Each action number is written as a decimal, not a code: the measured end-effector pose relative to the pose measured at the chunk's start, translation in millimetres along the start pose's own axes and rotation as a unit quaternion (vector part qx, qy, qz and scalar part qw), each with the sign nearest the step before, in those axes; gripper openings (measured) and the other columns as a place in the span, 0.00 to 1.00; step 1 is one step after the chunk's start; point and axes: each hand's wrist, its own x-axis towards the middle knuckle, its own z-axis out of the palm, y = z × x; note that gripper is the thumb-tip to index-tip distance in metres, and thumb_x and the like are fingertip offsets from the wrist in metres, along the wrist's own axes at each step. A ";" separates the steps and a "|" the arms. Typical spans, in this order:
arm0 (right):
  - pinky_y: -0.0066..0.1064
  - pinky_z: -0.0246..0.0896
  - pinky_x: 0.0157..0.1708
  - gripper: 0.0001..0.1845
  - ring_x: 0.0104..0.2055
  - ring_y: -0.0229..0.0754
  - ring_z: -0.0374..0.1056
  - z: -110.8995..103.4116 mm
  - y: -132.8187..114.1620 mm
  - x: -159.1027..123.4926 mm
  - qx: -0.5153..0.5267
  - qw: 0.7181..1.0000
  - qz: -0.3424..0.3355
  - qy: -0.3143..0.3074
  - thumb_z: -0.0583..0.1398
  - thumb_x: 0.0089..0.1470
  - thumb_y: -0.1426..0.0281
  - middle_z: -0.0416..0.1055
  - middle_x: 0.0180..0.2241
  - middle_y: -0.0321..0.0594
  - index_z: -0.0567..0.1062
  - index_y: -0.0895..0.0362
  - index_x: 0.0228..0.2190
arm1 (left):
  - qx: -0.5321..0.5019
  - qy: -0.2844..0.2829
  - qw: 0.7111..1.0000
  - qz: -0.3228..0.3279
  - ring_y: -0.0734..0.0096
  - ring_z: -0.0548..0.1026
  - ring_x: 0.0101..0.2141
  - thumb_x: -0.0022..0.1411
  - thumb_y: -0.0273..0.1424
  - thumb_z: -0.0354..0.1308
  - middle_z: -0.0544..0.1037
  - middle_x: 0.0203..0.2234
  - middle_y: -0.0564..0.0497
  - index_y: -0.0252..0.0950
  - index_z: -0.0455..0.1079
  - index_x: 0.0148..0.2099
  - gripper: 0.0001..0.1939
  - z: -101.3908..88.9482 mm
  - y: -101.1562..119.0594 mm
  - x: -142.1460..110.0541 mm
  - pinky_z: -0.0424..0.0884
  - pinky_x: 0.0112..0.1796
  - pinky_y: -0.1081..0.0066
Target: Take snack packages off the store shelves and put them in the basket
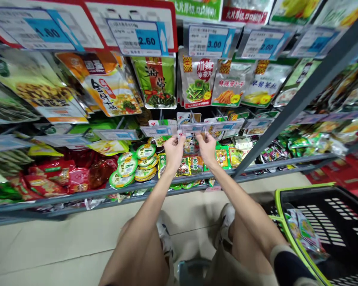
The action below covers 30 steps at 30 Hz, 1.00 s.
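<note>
The left hand (173, 153) and right hand (207, 149) pinch a packet (191, 145) between nearly closed fingers, just below the price tags (193, 128).

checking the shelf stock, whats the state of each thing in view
left hand, raised, fingers on the price tag holder
right hand, raised, fingers on the same holder
price tag holder, tilted, sticking out from the shelf
shopping basket, low by the right leg, holding a packet
packet, lying in the basket
</note>
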 end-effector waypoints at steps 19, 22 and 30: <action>0.33 0.69 0.45 0.11 0.37 0.42 0.67 16.2 -4.9 17.9 -0.065 0.989 -0.116 0.061 0.59 0.59 0.62 0.74 0.35 0.37 0.75 0.55 0.39 | 0.014 0.072 0.994 0.075 0.71 0.77 0.34 0.64 0.33 0.65 0.79 0.29 0.52 0.34 0.76 0.35 0.07 29.7 -7.7 16.7 0.73 0.38 0.75; 0.31 0.68 0.40 0.08 0.35 0.41 0.64 16.9 -2.9 20.0 -0.075 0.991 -0.088 0.074 0.59 0.56 0.63 0.70 0.32 0.36 0.72 0.55 0.34 | 0.025 0.057 0.996 0.071 0.71 0.75 0.33 0.65 0.33 0.65 0.76 0.27 0.52 0.34 0.76 0.35 0.08 27.7 -9.4 18.4 0.71 0.36 0.75; 0.26 0.61 0.31 0.10 0.30 0.36 0.56 19.3 -3.4 26.9 -0.056 0.987 -0.097 0.119 0.60 0.54 0.66 0.57 0.25 0.30 0.63 0.53 0.25 | 0.013 0.044 0.995 0.094 0.75 0.68 0.28 0.65 0.32 0.64 0.74 0.27 0.54 0.34 0.78 0.38 0.07 31.1 -5.7 21.7 0.67 0.32 0.77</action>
